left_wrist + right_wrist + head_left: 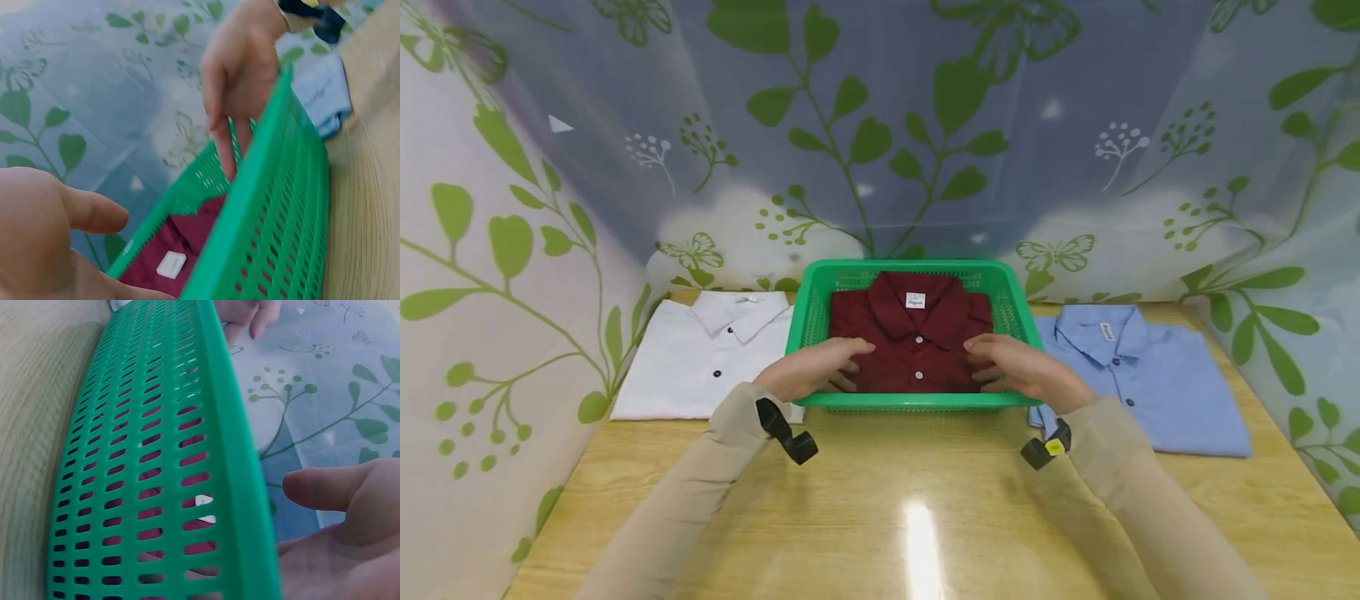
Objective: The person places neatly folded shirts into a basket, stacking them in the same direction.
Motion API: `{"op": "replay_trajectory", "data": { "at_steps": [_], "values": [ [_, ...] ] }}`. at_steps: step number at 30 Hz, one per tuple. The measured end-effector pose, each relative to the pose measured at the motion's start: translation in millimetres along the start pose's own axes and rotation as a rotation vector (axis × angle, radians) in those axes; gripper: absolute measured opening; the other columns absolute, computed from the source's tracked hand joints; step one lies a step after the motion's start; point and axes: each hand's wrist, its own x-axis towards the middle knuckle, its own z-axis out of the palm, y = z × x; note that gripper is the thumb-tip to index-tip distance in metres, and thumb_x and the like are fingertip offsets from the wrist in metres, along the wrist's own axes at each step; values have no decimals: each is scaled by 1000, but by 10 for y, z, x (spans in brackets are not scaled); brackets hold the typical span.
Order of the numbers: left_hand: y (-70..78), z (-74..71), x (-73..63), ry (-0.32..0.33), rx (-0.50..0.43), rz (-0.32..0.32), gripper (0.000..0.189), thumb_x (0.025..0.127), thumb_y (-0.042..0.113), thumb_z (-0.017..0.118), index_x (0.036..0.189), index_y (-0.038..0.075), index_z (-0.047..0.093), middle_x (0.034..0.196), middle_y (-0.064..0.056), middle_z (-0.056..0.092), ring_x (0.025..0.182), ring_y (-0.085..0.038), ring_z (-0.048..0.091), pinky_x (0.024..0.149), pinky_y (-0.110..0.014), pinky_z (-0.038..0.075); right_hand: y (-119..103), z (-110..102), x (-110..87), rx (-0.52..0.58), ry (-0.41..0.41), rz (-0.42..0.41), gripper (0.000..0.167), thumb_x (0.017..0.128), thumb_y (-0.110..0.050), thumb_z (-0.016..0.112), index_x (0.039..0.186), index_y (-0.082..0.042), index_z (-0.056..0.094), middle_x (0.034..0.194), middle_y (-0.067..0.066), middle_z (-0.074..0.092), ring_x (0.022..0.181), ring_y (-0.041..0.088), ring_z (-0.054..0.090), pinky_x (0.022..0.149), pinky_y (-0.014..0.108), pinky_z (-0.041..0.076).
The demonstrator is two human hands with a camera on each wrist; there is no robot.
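We see the fingers of the left hand [812, 367] and right hand [1028, 367] loosely extended, thumbs spread apart from them, holding nothing; we cannot tell whether they touch the cloth. Between them we see a dark red shirt [891, 358], neatly folded, collar at the far side, with a white label and pale buttons. It lies inside a green basket [917, 401], between a white shirt [677, 375] at left and a blue shirt [1176, 383] at right.

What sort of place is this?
Likely a screened-off tabletop workspace: a wooden table, leafy sheets behind and beside it, and a green basket holding a folded maroon shirt.
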Motion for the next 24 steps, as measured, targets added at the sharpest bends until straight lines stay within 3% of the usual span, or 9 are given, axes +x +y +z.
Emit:
{"op": "replay_trajectory", "data": {
  "at_steps": [8, 14, 19, 24],
  "values": [
    [94, 58, -235, -58, -79, 127, 60, 104, 39, 41, 154, 8, 30, 152, -25, 36, 131, -40, 47, 110, -45, 38, -105, 61, -239, -141, 33, -65, 58, 107, -28, 41, 154, 0, 21, 158, 25, 22, 139, 45, 34, 112, 55, 31],
    [219, 181, -429, -76, -112, 230, 54, 106, 33, 38, 152, 5, 33, 151, -20, 40, 134, -38, 45, 112, -45, 36, -92, 99, -515, -226, 88, -241, 55, 107, -33, 44, 152, -5, 29, 156, 20, 30, 138, 40, 36, 111, 58, 30],
    [290, 347, -599, -11, -152, 326, 50, 106, 26, 36, 148, -2, 37, 150, -22, 42, 134, -39, 45, 112, -47, 36, 3, 138, -687, -348, 213, -454, 49, 106, -33, 48, 148, -9, 38, 152, 14, 39, 132, 35, 47, 104, 56, 41],
    [267, 581, -766, 174, -176, 479, 41, 102, 16, 39, 137, -4, 50, 141, -20, 50, 126, -38, 51, 106, -47, 42, 126, 167, -796, -446, 376, -691, 40, 105, -18, 51, 144, -14, 47, 135, 7, 59, 118, 23, 61, 96, 38, 50]
  ]
}}
